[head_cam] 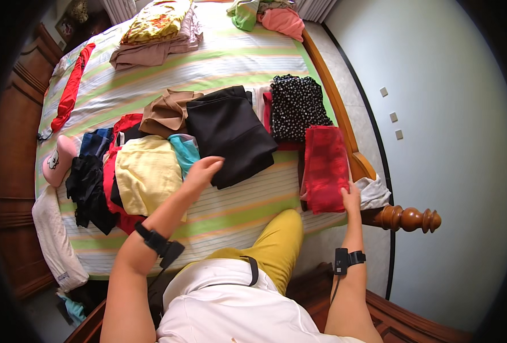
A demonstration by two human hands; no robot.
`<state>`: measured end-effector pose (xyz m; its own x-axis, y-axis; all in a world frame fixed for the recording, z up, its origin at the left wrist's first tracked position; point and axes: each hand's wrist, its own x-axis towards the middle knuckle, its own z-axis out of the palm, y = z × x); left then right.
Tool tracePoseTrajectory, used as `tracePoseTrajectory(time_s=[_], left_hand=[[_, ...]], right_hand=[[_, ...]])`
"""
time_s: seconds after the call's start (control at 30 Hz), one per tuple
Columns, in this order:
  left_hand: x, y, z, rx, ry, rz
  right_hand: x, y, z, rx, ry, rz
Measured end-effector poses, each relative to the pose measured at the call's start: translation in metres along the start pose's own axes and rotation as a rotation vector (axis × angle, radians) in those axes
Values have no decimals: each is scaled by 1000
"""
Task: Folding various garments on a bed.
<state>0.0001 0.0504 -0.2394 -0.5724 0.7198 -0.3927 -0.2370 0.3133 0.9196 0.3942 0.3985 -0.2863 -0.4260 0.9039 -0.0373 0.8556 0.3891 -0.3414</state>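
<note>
At the right, near the bed's corner, my right hand [351, 196] grips the near right edge of a folded red cloth [324, 169], which is slightly blurred. Beneath it a darker folded garment partly shows. My left hand [203, 172] is over the bed by the near left edge of a folded black garment [232, 133]; I cannot tell whether it touches it. A turquoise cloth [184, 150] and a pale yellow cloth [148, 173] lie just left of that hand. Behind the red cloth sits a folded black garment with white dots [299, 107].
A brown garment [166, 112] and crumpled black clothing [90, 191] lie in the left heap, near a pink cushion [59, 160]. Folded bedding [157, 25] is stacked at the far side. A turned wooden bedpost [407, 218] juts out at the right, near the pale wall [442, 171].
</note>
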Motion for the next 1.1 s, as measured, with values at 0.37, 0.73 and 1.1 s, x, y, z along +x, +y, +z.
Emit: tracePoseTrajectory(time_s=[0.37, 0.73, 1.1], left_hand=[[-92, -127, -134, 1135, 467, 140], [-111, -164, -147, 1698, 357, 387], [-113, -116, -129, 961, 364, 345]], right_hand=[[-43, -155, 85, 113, -532, -279], [-136, -344, 104, 182, -835, -743], [-178, -390, 97, 214, -1089, -652]])
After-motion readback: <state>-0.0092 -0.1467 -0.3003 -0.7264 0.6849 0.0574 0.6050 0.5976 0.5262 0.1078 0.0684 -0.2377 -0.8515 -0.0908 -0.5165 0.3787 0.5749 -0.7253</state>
